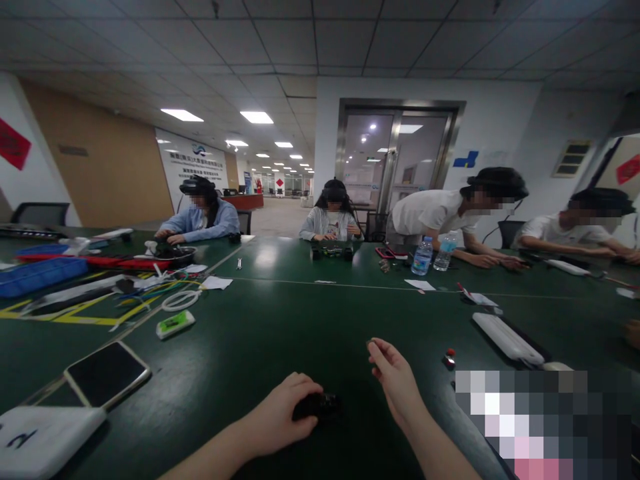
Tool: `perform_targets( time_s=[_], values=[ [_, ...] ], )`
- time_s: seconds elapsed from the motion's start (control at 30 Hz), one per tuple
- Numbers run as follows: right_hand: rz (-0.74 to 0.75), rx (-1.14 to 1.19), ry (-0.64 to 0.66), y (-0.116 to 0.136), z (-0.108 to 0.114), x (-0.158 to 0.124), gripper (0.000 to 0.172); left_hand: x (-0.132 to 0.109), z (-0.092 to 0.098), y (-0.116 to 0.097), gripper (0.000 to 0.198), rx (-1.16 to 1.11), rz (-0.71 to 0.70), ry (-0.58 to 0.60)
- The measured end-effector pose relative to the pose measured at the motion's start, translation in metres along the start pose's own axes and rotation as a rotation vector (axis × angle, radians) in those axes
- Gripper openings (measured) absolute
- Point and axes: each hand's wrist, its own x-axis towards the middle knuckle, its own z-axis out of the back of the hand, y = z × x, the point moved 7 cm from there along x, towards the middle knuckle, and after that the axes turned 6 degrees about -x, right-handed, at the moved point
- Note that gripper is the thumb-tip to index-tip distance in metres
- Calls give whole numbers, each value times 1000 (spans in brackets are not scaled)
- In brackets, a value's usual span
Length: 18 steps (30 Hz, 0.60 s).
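My left hand (291, 408) is wrapped round a small black object (324, 405) on the green table, thumb on the near side and fingers over the top. Dark, finely detailed parts show at its right end, but its kind cannot be made out. To the right and a little farther off, my right hand (393, 373) is closed in a pinch above the table. Something tiny may be between its thumb and forefinger; it is too small to name. A small red-and-black item (449, 360) lies to the right of this hand.
Left of me lie a smartphone (107, 373), a white box (47, 437), a green-and-white packet (175, 325), a coiled white cable (181, 300) and a blue tray (43, 275). A long white case (507, 339) lies right. Two water bottles (423, 256) stand farther back. Several people sit or lean across the table.
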Motion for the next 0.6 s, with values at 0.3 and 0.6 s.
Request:
perform_targets(
  time_s=[0.3, 0.6],
  values=[
    [-63, 101, -13, -5, 1, -1, 49, -2, -1, 4, 43, 1, -32, 5],
    [-81, 186, -23, -8, -1, 1, 43, -1, -1, 6, 41, 12, -58, -19]
  ],
)
